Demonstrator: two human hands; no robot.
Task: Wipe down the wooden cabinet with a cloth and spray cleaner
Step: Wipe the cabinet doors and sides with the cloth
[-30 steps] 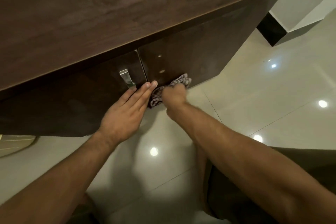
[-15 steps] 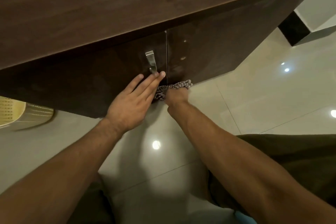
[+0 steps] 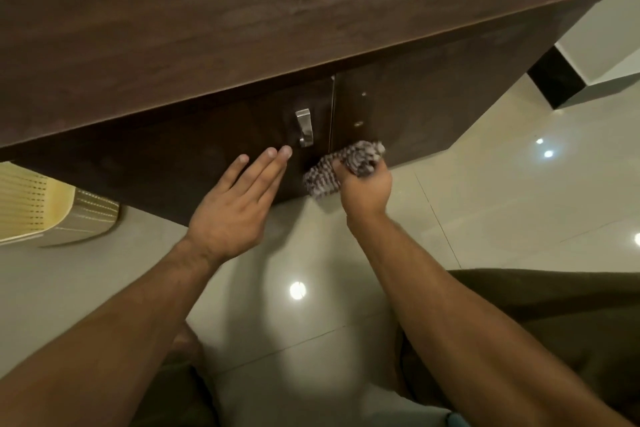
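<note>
1. At the lower edge of the front of the dark brown wooden cabinet [image 3: 242, 28], both bare hands are up against the doors. The forearms reach in from the bottom corners of the view.
2. Left hand [image 3: 232, 211]: back towards the camera, fingers straight and close together, holding nothing. The palm side lies against the left-hand door [image 3: 194, 156], and contact looks flat. The fingertips [image 3: 286, 151] sit just below and left of the brushed-metal bar handle [image 3: 304, 126], apart from it.
3. Right hand [image 3: 363, 187]: wrist bent upward and fingers curled into a fist round the bunched grey-and-white checked cloth [image 3: 346, 166].
4. Cloth relative to the grip: one wad stands out above the knuckles and a second lobe spills out to the left of the fist. The cloth sits at the vertical seam [image 3: 331, 114] between the two doors, touching the lower part of the right-hand door [image 3: 415, 114]. Its left lobe overlaps the bottom edge of the cabinet front.
5. The hands are near each other but do not touch. The handle is above the gap between them.
6. Surroundings: a glossy pale tiled floor [image 3: 502, 201] with lamp reflections, and a cream perforated plastic basket [image 3: 31, 208] on the floor under the cabinet's left end.
</note>
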